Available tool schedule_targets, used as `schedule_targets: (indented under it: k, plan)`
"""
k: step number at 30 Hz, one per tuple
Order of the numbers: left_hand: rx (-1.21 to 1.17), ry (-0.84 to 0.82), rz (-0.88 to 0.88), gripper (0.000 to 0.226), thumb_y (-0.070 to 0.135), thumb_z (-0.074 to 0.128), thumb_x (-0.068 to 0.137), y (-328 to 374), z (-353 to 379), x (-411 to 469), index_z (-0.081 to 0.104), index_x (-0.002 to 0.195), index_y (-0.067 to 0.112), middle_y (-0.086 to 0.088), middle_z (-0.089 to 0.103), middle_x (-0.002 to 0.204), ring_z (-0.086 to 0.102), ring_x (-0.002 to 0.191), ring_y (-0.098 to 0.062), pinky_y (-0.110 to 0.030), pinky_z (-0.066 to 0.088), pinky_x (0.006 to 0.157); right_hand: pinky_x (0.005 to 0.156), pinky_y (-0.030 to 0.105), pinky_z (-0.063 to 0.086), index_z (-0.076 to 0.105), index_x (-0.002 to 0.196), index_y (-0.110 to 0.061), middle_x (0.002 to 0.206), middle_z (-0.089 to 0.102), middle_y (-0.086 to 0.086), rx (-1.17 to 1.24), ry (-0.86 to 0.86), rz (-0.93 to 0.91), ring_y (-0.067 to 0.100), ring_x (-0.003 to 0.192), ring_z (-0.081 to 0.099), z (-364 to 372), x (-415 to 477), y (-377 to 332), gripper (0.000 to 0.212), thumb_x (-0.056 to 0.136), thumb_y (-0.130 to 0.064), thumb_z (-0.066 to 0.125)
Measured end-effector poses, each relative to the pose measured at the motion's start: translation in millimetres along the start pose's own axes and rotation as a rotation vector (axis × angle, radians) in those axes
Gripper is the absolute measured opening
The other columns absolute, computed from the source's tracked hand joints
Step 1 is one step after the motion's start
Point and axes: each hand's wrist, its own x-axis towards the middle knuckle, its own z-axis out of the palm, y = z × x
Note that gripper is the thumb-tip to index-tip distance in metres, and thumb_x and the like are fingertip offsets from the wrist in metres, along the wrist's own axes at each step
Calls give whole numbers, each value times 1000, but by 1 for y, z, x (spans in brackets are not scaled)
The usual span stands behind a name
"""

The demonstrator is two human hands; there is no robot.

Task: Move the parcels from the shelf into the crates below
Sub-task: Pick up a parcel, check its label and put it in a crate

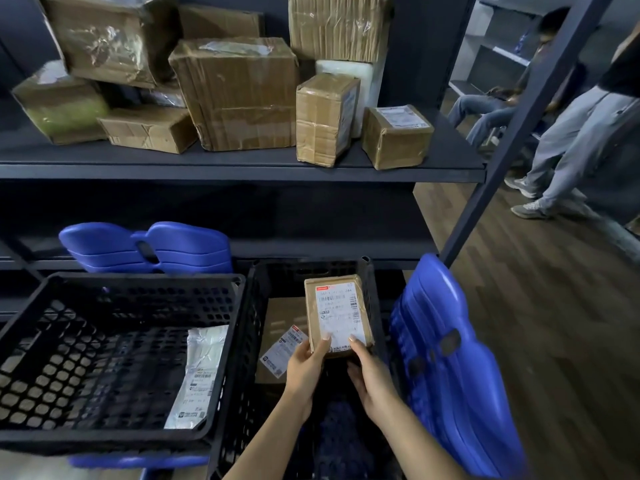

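I hold a small brown parcel with a white shipping label over the right black crate. My left hand grips its near left corner and my right hand its near right corner. Under it in that crate lies a flat brown parcel with a label. The left black crate contains a white plastic mailer. On the dark shelf above stand several cardboard parcels, among them a large box, an upright small box and a small cube box.
Stacked blue plastic chair seats stand right of the crates and behind them. A slanted shelf post runs at the right. Two people, one standing and one seated, are on the wooden floor beyond.
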Motion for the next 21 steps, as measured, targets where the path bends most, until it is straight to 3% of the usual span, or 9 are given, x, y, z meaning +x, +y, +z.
schedule_targets:
  k: [3, 4, 8, 12, 15, 18, 21]
  plan:
    - [39, 39, 14, 50, 44, 75, 79, -7, -1, 10, 63, 121, 20, 2, 73, 110, 68, 105, -19, -42, 50, 100, 92, 32, 48, 47, 137, -17, 125, 62, 0, -362, 145, -190, 18, 114, 59, -8, 13, 4, 64, 82, -35, 73]
    - [64, 53, 16, 52, 44, 74, 79, -10, -2, 13, 61, 123, 19, 2, 72, 111, 67, 105, -18, -42, 50, 100, 95, 31, 46, 46, 138, -17, 126, 62, -1, -450, 163, -249, 18, 116, 58, -10, 16, 5, 64, 82, -34, 73]
    - [201, 117, 14, 53, 42, 71, 83, -19, 1, 28, 52, 124, 14, -1, 65, 114, 62, 106, -17, -32, 49, 95, 77, 19, 41, 59, 121, -18, 108, 65, -4, -613, 171, -336, 11, 99, 60, -12, 28, 11, 32, 90, -26, 64]
    - [358, 113, 12, 47, 44, 65, 87, -36, 4, 47, 57, 124, 15, 3, 66, 111, 62, 104, -15, -27, 46, 87, 79, 22, 43, 58, 121, -13, 113, 66, 3, -673, 265, -331, 17, 104, 62, -13, 47, 28, 30, 92, -21, 60]
    - [459, 126, 2, 32, 42, 61, 90, -51, 4, 58, 58, 110, 17, 4, 65, 104, 60, 99, -16, -24, 42, 82, 83, 27, 48, 55, 125, -13, 118, 65, 4, -762, 335, -328, 21, 107, 63, -16, 58, 42, 33, 94, -23, 58]
    - [446, 164, -13, 40, 39, 65, 88, -67, 3, 67, 56, 111, 7, -1, 67, 105, 63, 100, -19, -27, 46, 82, 83, 29, 48, 50, 127, -10, 122, 64, 7, -833, 395, -287, 25, 110, 62, -20, 69, 58, 37, 95, -25, 56]
    - [543, 183, -46, 29, 34, 61, 92, -75, 3, 72, 54, 104, 9, -8, 67, 107, 61, 97, -22, -24, 42, 77, 86, 32, 48, 50, 127, -6, 123, 64, 12, -845, 425, -242, 28, 111, 61, -25, 82, 72, 39, 94, -24, 56]
